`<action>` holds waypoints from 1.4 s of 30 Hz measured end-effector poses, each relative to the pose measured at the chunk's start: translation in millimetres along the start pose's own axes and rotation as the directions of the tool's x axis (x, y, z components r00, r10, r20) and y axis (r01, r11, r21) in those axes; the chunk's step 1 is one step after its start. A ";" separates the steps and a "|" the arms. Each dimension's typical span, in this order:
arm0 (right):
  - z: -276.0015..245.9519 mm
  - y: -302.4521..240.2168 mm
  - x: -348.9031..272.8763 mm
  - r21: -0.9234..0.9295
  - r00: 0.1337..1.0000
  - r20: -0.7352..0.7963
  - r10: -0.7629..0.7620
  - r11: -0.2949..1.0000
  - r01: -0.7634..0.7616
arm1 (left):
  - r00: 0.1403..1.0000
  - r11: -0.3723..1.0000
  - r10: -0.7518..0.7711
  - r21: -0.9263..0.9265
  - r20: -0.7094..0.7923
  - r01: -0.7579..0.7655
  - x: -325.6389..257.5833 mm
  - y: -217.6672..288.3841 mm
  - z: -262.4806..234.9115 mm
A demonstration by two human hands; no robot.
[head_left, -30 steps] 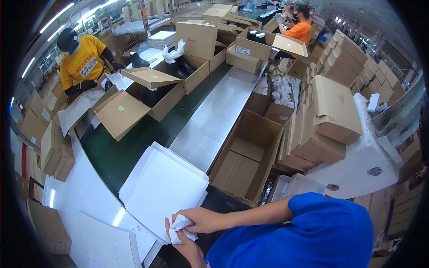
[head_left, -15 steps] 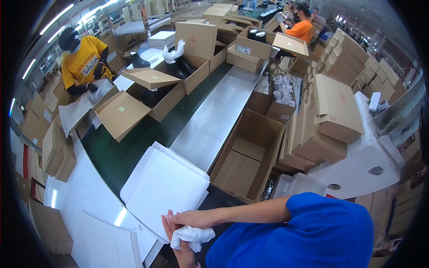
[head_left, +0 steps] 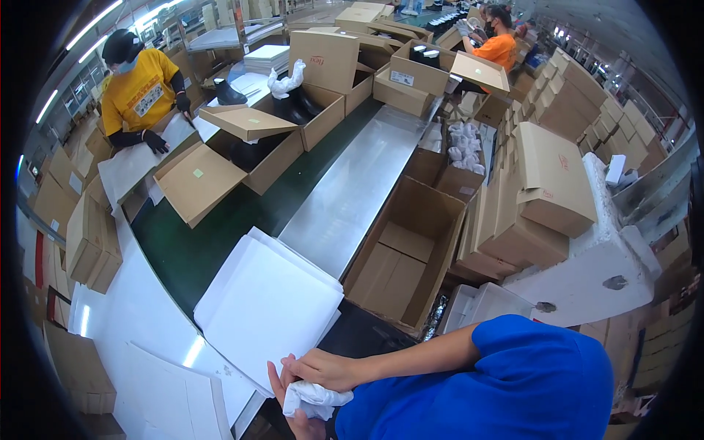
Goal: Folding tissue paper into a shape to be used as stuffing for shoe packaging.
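Observation:
Low in the picture, my left hand (head_left: 299,425) is wrapped round a wad of crumpled white paper (head_left: 312,398), its fingertips sticking up beside the wad. My right hand (head_left: 326,369) reaches in from the right and bends closed over the top of the same wad, against the left fingers. Its fingertips are partly hidden. Just beyond both hands lies a stack of flat white paper sheets (head_left: 268,297), askew at the edges.
An open, deep carton (head_left: 400,257) stands right of the metal strip (head_left: 352,176). Open shoe boxes (head_left: 275,165) with black boots line the green belt (head_left: 172,242). White paper wads fill a carton (head_left: 463,180). Two co-workers (head_left: 139,95) (head_left: 493,48) stand farther off.
My hands have shifted slightly lower, and the right fingers have curled in more over the wad. At the far left, the co-worker in yellow has straightened and spread both gloved hands apart.

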State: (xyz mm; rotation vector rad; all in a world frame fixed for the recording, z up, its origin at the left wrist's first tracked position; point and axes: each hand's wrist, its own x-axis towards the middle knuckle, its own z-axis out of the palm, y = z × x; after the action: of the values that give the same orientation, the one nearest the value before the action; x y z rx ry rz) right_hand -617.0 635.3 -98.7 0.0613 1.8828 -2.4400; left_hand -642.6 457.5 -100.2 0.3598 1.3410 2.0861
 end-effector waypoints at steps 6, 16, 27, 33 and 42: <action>15.9 1.2 -11.0 -0.113 0.985 -0.040 -0.170 0.980 0.165 | 0.974 0.957 0.202 0.188 0.106 -0.219 -18.8 15.5 25.2; 30.5 -8.8 -8.0 -0.083 0.987 -0.118 -0.109 0.992 0.100 | 0.993 0.894 0.097 0.443 -0.066 -0.058 -29.2 30.4 32.6; 12.8 -31.0 11.5 -0.046 0.975 0.108 0.196 0.980 -0.192 | 0.955 0.933 0.218 0.331 -0.203 -0.142 -11.6 15.6 24.6; 20.4 0.1 9.2 0.026 0.968 -0.013 0.252 0.968 -0.251 | 0.973 0.914 0.183 0.389 -0.143 -0.115 -8.8 7.4 24.3; 22.7 1.7 8.0 -0.127 0.989 -0.131 0.069 0.988 -0.086 | 0.973 0.931 0.192 0.336 -0.130 -0.139 -5.3 5.9 27.5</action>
State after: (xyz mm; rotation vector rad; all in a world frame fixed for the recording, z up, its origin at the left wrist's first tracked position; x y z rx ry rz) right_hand -624.7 612.7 -95.1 0.2841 2.0476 -2.3048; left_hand -626.0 472.2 -82.2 0.4655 1.8176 2.0619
